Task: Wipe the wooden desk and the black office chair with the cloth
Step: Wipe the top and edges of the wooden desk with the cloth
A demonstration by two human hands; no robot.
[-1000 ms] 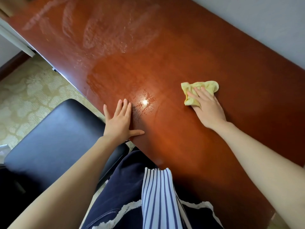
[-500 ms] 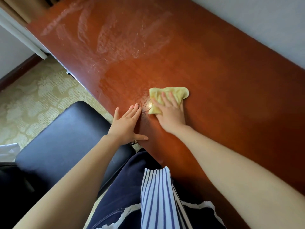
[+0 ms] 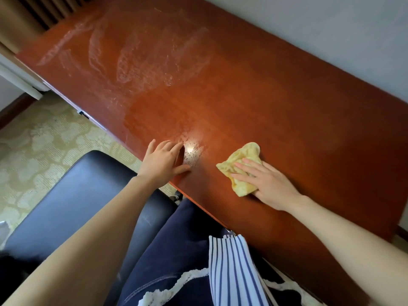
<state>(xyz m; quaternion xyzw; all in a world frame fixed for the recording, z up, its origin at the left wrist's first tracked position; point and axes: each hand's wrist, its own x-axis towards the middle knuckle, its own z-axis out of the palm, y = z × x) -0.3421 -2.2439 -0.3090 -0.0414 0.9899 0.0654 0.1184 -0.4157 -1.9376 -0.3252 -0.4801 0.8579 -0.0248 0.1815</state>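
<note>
Stood against the near edge of the desk point(image 3: 287, 111), with one chair point(image 3: 66, 195) at the left on patterned carpet point(image 3: 44, 140), its seat partly hidden by the left forearm. Judged the chair as not yet wiped, since the cloth was nowhere near it.

Laid the left hand point(image 3: 162, 163) on the desk edge, fingers straight and close together, thumb out, holding nothing. Probably placed there as a brace for the reach.

Pressed the right hand point(image 3: 271, 184) flat on the cloth point(image 3: 240, 160), fingers straight and slightly spread, heel of the palm on the wood. Probably held so to load the whole crumpled pad rather than pinch it.

Located the cloth on the desk, apart from the left hand and to its right, near a bright wet glare patch point(image 3: 192, 149).

Noted farther out a broad field of pale streaks point(image 3: 143, 58) toward the far left end. Judged these as drying wipe marks.

Counted: two hands, one cloth, one desk, one chair.

Found a plain wall point(image 3: 331, 29) beyond the desk.
</note>
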